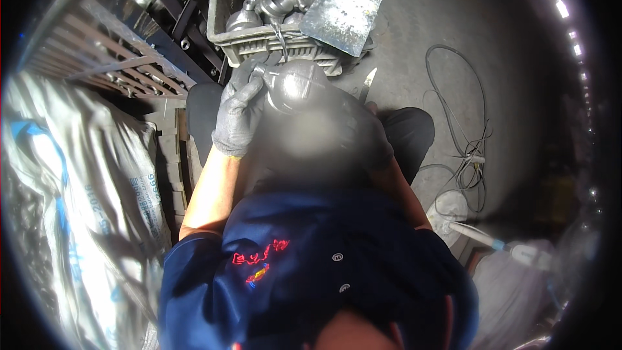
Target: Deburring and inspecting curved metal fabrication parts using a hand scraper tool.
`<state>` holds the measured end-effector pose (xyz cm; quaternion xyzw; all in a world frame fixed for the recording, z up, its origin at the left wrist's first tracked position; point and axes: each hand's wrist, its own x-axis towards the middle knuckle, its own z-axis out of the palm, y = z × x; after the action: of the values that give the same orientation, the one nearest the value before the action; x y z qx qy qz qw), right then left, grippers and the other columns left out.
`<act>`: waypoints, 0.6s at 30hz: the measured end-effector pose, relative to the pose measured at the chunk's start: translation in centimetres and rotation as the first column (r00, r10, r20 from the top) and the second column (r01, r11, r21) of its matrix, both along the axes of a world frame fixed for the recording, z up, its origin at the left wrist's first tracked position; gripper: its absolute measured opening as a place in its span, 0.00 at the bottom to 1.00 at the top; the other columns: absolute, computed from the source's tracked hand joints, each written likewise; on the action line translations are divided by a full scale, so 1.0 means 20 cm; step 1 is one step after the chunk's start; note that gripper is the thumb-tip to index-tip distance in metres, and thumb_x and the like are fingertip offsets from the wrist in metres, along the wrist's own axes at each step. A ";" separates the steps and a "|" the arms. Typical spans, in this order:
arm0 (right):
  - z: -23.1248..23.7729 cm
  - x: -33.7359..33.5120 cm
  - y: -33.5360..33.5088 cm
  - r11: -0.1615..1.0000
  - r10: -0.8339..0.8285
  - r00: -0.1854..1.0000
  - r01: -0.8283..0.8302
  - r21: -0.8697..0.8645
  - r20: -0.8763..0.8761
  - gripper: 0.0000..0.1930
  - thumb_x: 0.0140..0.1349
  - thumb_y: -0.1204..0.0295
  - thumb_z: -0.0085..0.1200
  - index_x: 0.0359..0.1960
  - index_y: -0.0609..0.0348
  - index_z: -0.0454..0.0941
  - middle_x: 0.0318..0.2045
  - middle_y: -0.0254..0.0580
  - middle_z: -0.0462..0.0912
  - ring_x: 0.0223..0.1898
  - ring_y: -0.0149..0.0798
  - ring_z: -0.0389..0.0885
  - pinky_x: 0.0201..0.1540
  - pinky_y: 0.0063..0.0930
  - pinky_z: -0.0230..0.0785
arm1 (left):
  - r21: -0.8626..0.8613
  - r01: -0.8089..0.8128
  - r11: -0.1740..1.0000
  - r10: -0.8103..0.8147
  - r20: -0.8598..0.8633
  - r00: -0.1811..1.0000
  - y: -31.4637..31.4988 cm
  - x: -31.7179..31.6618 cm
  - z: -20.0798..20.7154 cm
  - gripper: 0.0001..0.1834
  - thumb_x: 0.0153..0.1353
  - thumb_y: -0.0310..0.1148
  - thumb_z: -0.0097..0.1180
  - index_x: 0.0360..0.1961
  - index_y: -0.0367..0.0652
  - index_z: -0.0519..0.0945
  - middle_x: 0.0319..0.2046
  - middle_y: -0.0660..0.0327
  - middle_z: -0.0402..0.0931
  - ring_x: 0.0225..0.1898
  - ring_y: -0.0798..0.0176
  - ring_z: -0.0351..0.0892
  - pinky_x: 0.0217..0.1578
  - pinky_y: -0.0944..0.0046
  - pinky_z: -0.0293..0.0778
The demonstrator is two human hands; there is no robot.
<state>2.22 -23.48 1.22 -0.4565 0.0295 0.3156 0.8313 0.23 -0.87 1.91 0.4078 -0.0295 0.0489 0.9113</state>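
Note:
A rounded grey metal casting (299,84) with a threaded stub on its left side is in front of me, above my lap. My left hand (240,107), in a grey glove, is closed around the stub end. On the other side, my right hand (374,136) is dark and smeared, and a hazy blur hides its fingers. Just beyond it a narrow tool with a bright pointed tip (368,81) sticks up. Whether the right hand holds that tool or touches the casting, I cannot tell. The casting's lower part is lost in the blur.
Ahead stands a grey plastic crate (285,42) full of similar castings, with a scuffed metal sheet (343,13) across its right corner. Metal racks (120,58) and white woven sacks (97,201) line my left. A loose cable (476,155) lies on the floor at right.

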 end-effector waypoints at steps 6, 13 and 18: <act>-0.03 -0.01 -0.02 0.986 -0.068 0.991 0.084 -0.144 0.114 0.14 0.66 0.61 0.38 0.35 0.60 0.71 0.20 0.34 0.71 0.11 0.20 0.53 0.15 0.15 0.46 | 0.030 -0.045 0.999 0.049 -0.150 0.987 0.00 0.00 -0.03 0.26 0.61 0.29 0.48 0.59 0.31 0.59 0.49 0.56 0.70 0.51 0.63 0.68 0.54 0.64 0.63; 0.00 -0.03 0.02 0.950 -0.009 0.960 0.096 -0.298 0.281 0.15 0.64 0.69 0.44 0.48 0.63 0.73 0.18 0.30 0.71 0.14 0.17 0.55 0.16 0.13 0.48 | -0.010 -0.082 0.997 0.077 -0.253 0.964 0.04 0.00 -0.17 0.21 0.62 0.30 0.49 0.55 0.34 0.67 0.41 0.59 0.73 0.44 0.66 0.72 0.48 0.67 0.68; 0.03 -0.06 0.02 0.969 -0.034 0.930 0.120 -0.214 0.366 0.21 0.58 0.78 0.49 0.55 0.61 0.68 0.22 0.31 0.74 0.15 0.16 0.57 0.17 0.12 0.49 | 0.001 -0.080 0.997 0.076 -0.314 0.946 0.05 -0.01 -0.22 0.20 0.62 0.29 0.45 0.55 0.33 0.66 0.50 0.55 0.70 0.52 0.62 0.70 0.55 0.63 0.64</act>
<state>1.00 -23.07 1.78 -0.5993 -0.0682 0.1879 0.7751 0.03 0.08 -2.53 0.4058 0.1323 0.0194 0.9041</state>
